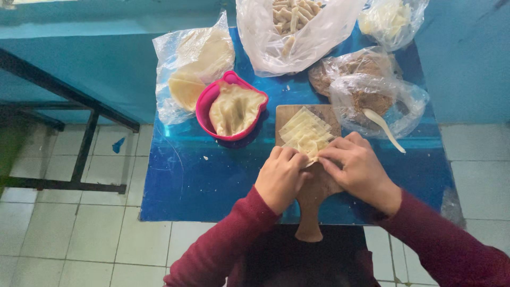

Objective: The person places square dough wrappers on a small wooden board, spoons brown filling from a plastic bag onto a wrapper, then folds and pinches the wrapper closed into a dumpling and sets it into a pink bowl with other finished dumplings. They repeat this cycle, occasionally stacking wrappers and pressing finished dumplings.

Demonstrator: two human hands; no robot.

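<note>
Dough sheets [305, 132], pale yellow, thin and square, lie fanned in a stack on a wooden board [317, 187] atop a blue table [202, 175], where the left hand [280, 178] and right hand [357, 166] pinch the nearest sheet's edge, beside a pink bowl [204, 106] of dough.

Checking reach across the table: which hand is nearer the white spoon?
Right. The right hand lies just below-left of the white spoon on the bag; the left hand sits farther left, across the wooden board.
</note>
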